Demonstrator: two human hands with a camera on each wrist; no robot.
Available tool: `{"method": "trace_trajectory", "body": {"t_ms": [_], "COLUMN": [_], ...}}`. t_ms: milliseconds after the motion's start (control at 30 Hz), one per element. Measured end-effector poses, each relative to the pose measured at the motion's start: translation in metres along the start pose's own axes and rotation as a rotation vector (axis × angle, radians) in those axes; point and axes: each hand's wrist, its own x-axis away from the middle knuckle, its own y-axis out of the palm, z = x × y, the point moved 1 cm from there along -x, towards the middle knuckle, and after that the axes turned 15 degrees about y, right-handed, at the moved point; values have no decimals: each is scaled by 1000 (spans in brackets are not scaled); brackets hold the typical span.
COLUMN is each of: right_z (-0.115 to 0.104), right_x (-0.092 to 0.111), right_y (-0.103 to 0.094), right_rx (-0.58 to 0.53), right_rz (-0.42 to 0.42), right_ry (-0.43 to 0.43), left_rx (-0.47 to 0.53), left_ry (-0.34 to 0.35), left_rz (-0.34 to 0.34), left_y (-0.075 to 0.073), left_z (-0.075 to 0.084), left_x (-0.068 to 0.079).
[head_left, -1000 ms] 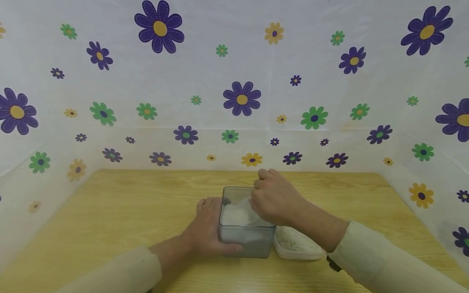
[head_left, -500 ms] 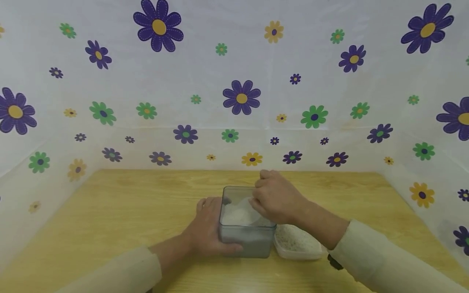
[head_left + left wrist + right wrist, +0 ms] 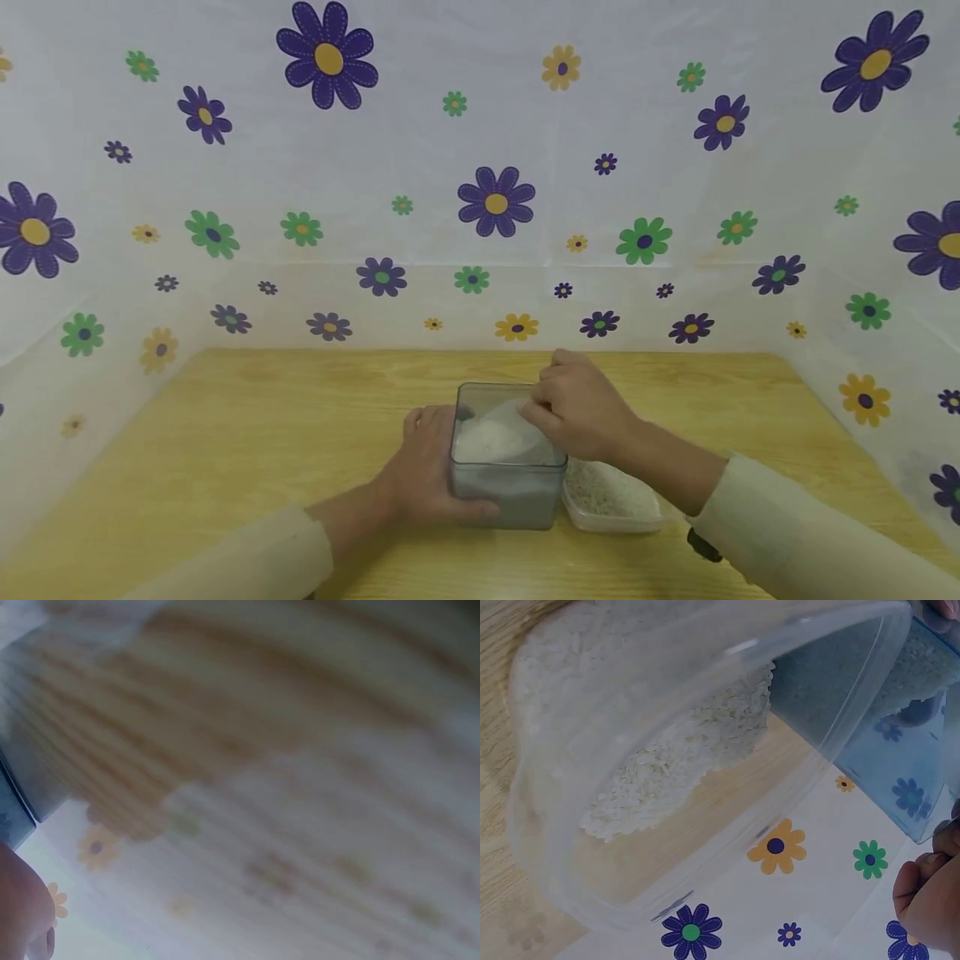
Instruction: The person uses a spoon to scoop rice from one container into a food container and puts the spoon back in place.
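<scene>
My left hand [image 3: 423, 467] grips a clear, blue-tinted square box [image 3: 510, 496] from its left side, thumb across the front wall. White rice [image 3: 483, 442] is heaped inside. Over the box's right rim, my right hand [image 3: 577, 404] has its fingers curled on a pale translucent scoop-like piece [image 3: 510, 414] that dips into the rice; its exact kind cannot be told, as the fist covers its upper end. In the right wrist view the box [image 3: 907, 780] stands behind the tub, with curled right fingers [image 3: 930, 892] at the edge. The left wrist view catches only a box corner [image 3: 19, 802].
A shallow clear plastic tub [image 3: 615, 525] holding rice sits right beside the box, partly under my right forearm. Both stand on a wood-grain table [image 3: 300, 417]. A white flower-print sheet [image 3: 420, 167] walls in the back and sides.
My right hand has shifted slightly to the right over the box, showing more of the translucent piece and the rice. The left hand and the box hold nearly the same position.
</scene>
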Motion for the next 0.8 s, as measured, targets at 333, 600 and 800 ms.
{"method": "trace_trajectory", "body": {"t_ms": [333,600,800], "right_z": [9,20,31], "right_x": [3,4,9], "right_y": [-8,-23,-32], "right_rx": [-171,-292,-332], "right_rz": [-47,-52,-26], "right_ry": [153,294,330], "left_rx": [2,33,16], "left_ry": [-1,-23,-7], "left_rz": [8,-6,-4], "left_y": [-2,-4,-2], "left_z": [2,4,4], "left_x": [1,0,0]}}
